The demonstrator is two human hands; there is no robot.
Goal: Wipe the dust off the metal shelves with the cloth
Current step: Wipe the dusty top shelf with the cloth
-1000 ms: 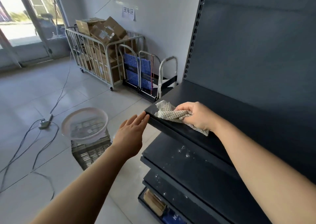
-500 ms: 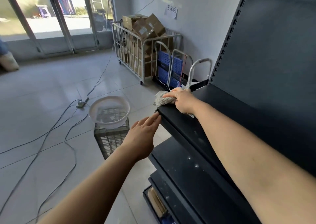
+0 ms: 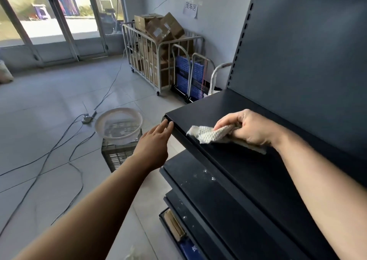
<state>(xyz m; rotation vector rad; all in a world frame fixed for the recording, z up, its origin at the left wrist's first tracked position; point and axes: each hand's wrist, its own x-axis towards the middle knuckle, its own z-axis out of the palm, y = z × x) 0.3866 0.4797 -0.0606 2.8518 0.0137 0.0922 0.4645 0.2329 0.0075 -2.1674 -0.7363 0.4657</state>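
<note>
So the right hand (image 3: 250, 128), middle right of the frame, is bunched around the cloth (image 3: 210, 133) and presses it onto the top shelf (image 3: 228, 105) just inside the front edge. The left hand (image 3: 153, 146) holds nothing, fingers straight, tips touching the shelf's front corner. The shelf runs long from that corner toward the lower right, so I'd guess the next swipe follows that line with the right hand, and the lower shelf (image 3: 198, 180) has white specks too.
</note>
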